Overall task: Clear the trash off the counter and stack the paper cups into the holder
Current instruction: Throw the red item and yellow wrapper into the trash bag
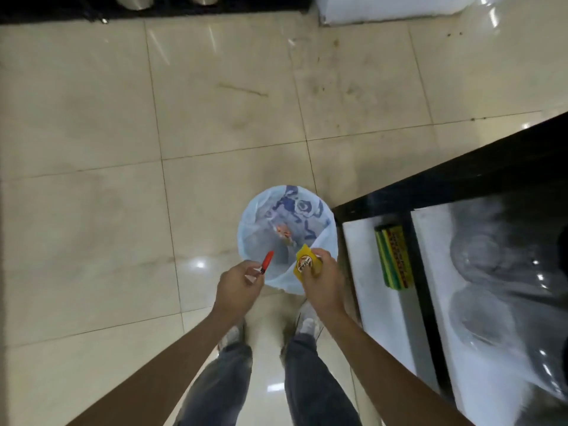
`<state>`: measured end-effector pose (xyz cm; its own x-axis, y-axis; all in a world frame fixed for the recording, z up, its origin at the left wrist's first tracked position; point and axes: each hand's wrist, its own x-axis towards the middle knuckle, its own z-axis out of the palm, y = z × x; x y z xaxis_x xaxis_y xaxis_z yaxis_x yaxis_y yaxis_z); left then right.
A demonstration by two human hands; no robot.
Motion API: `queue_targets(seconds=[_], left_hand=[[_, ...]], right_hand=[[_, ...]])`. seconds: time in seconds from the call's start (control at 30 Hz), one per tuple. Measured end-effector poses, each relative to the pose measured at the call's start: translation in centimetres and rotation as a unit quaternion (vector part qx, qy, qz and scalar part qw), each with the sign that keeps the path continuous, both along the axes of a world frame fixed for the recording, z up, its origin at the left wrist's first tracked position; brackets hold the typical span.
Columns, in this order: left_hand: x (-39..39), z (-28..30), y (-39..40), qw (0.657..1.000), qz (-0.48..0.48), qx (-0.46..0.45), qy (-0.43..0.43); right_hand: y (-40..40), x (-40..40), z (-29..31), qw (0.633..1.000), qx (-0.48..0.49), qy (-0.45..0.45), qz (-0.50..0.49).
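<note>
A round trash bin (pixel 252 224) lined with a pale blue bag stands on the tiled floor in front of my feet, with a crumpled orange scrap (pixel 283 232) lying inside. My left hand (pixel 238 285) hovers over the bin's near rim, pinching a small red wrapper (pixel 266 261) that sticks out over the opening. My right hand (pixel 322 282) is at the bin's near right rim, closed on a yellow wrapper (pixel 305 263) with a round printed label. No paper cups or holder are in view.
A black-framed glass cabinet (pixel 415 207) stands to the right of the bin, with a green-and-yellow pack (pixel 393 256) inside. Beige floor tiles (pixel 123 118) spread ahead and left. A dark base runs along the far wall (pixel 153 7).
</note>
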<state>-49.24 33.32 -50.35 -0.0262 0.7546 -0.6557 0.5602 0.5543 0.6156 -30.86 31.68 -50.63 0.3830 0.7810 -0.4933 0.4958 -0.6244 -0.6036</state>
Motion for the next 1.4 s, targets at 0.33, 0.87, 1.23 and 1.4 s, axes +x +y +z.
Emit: queue_targets(seconds=[0.33,0.87,1.23,1.4], left_hand=[[2.7,-15.8,4.4,0.998,-0.041,-0.001,0.053],[4.3,-12.2,5.5,0.962,-0.225,0.132,0.083],[1.0,4.5,5.9,0.875,-0.347,0.296,0.162],[-1.2,14.2,5.5,0.842,-0.386,0.329,0.183]], right_hand=[[5.4,-0.4,-16.8,0.999,-0.001,-0.017,0.03],[4.3,1.0,-14.0,0.988,0.103,-0.022,0.117],[2.3,1.7,3.0,0.962,0.208,-0.117,0.13],[0.6,1.7,12.7,0.964,0.191,-0.15,0.107]])
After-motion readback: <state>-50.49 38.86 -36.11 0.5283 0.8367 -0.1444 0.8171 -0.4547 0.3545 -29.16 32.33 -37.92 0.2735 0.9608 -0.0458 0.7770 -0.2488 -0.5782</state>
